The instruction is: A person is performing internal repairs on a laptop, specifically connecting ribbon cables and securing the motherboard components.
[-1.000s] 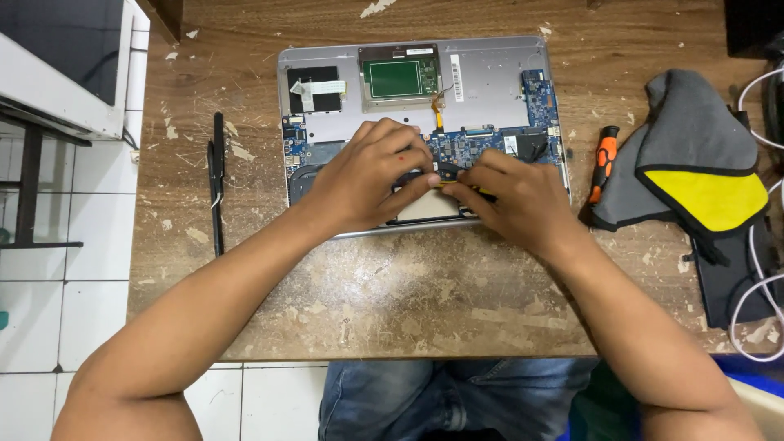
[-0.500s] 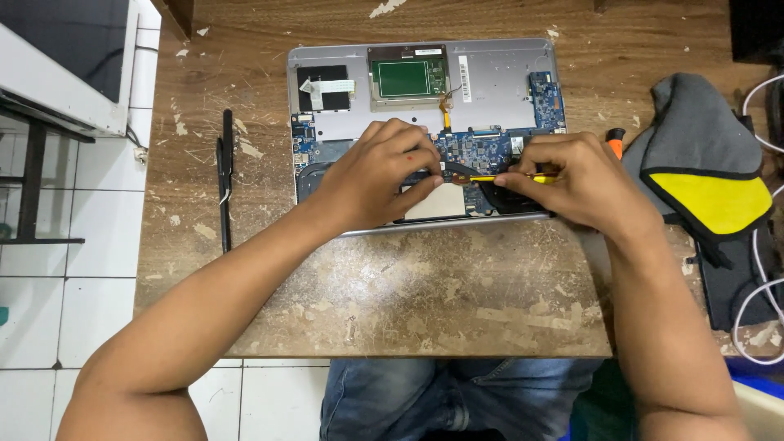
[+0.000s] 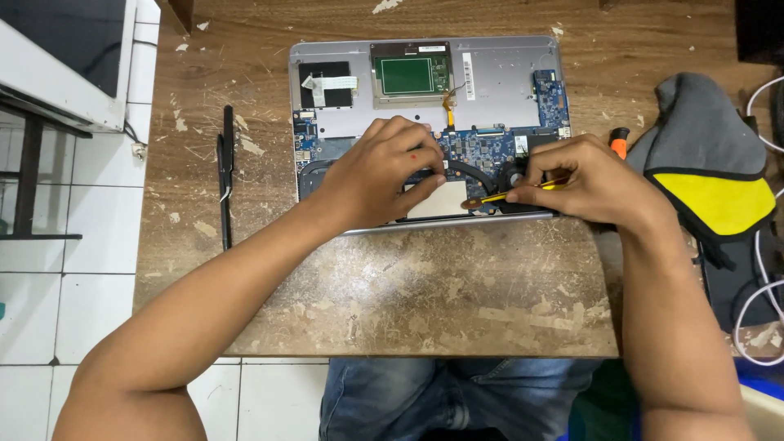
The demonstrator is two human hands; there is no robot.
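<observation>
An opened silver laptop point(image 3: 490, 73) lies bottom-up on the worn wooden table point(image 3: 408, 286), its blue circuit board point(image 3: 478, 147) and green module point(image 3: 406, 75) exposed. My left hand point(image 3: 380, 171) rests on the board's left part, fingers curled down onto it. My right hand point(image 3: 592, 180) grips a yellow screwdriver point(image 3: 506, 196), its tip pointing left toward the board's near edge by a pale pad point(image 3: 437, 200).
A grey and yellow pouch point(image 3: 710, 180) lies at the right, with an orange-handled tool point(image 3: 619, 140) beside it and white cables point(image 3: 763, 302). A black strip tool point(image 3: 224, 175) lies left of the laptop. A white appliance point(image 3: 65, 65) stands at far left.
My right hand moved right off the board's middle and now holds the yellow screwdriver, lying flat with its tip to the left. My left hand stayed on the board.
</observation>
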